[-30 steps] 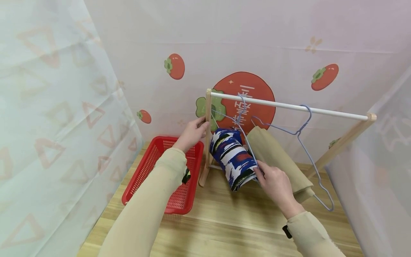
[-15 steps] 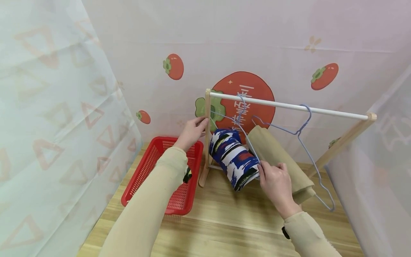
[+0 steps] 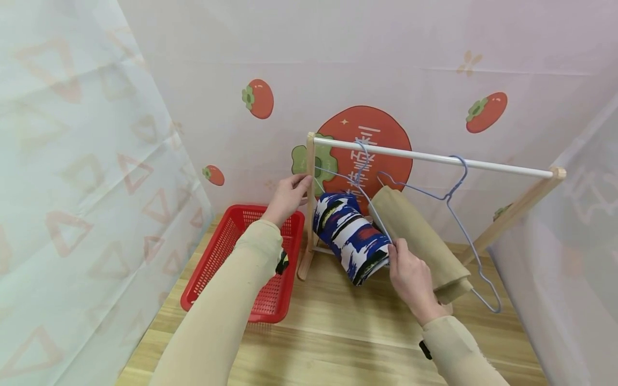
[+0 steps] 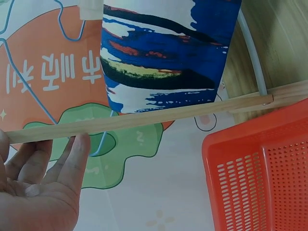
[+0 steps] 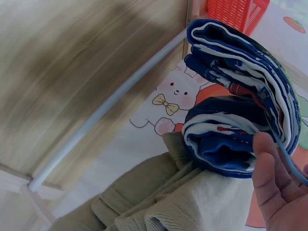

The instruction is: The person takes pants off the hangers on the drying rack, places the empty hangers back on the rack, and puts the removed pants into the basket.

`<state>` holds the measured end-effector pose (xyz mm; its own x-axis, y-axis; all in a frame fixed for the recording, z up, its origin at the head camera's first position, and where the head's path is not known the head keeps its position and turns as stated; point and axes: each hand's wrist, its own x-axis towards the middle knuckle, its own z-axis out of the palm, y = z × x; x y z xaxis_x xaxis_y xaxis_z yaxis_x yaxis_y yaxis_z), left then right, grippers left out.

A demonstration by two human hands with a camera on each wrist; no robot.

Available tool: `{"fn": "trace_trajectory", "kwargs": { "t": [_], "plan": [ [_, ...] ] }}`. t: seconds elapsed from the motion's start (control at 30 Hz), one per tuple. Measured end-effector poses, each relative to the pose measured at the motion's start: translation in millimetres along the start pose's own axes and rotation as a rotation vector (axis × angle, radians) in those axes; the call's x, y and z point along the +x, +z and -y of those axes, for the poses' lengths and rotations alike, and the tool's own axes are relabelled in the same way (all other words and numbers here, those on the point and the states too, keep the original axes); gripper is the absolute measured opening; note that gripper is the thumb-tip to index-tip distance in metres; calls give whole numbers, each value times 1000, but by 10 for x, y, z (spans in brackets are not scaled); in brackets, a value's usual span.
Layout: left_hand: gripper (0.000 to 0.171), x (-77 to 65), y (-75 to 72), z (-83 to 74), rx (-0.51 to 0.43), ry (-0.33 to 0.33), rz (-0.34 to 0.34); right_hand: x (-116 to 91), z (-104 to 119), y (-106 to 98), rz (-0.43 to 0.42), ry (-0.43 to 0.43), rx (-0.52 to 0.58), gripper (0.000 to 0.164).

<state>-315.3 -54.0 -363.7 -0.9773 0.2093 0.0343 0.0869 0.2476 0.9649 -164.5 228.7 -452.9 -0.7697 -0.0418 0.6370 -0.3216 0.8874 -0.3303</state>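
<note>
My left hand (image 3: pixel 289 199) holds the left wooden post (image 3: pixel 310 203) of a small clothes rack, its fingertips meeting the wood in the left wrist view. With my right hand (image 3: pixel 412 276) I pinch the lower right corner of a blue wire clothes hanger (image 5: pixel 290 164). That hanger hooks over the rack's white rod (image 3: pixel 434 157). A folded blue, white and black printed garment (image 3: pixel 350 230) drapes over its lower bar. Beside it, a folded khaki garment (image 3: pixel 415 238) hangs from a second blue hanger (image 3: pixel 463 228).
Left of the rack, a red perforated basket (image 3: pixel 207 265) stands on the wooden table (image 3: pixel 328 338), with a small dark and yellow item (image 3: pixel 282 262) partly hidden by my left sleeve. Printed wall sheets rise behind and at both sides.
My right hand has slid slightly right, and its fingers have come off the printed garment's edge onto the hanger's corner. The left hand stays on the post.
</note>
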Motion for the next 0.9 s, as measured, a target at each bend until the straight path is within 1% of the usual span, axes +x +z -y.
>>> {"fn": "trace_trajectory", "kwargs": {
  "t": [0.07, 0.17, 0.3, 0.5, 0.67, 0.77, 0.9],
  "plan": [
    [52, 2, 3, 2, 1, 2, -3, -3, -2, 21, -19, -4, 17, 5],
    [51, 11, 11, 6, -2, 3, -6, -6, 0, 47, -38, 12, 22, 4],
    [50, 17, 23, 8, -4, -7, -8, -2, 8, 76, -50, 28, 17, 5],
    [50, 24, 29, 7, 10, -14, -9, 39, 30, 125, -82, 8, -4, 9],
    [51, 37, 28, 16, 21, -11, -4, 65, 55, 153, -104, 33, -6, 9],
    [53, 33, 33, 14, 26, -24, 0, 72, 53, 166, -130, 22, -3, 8],
    [56, 28, 29, -6, 31, -40, 11, 86, 25, 188, -200, -20, -3, 6]
  ]
}}
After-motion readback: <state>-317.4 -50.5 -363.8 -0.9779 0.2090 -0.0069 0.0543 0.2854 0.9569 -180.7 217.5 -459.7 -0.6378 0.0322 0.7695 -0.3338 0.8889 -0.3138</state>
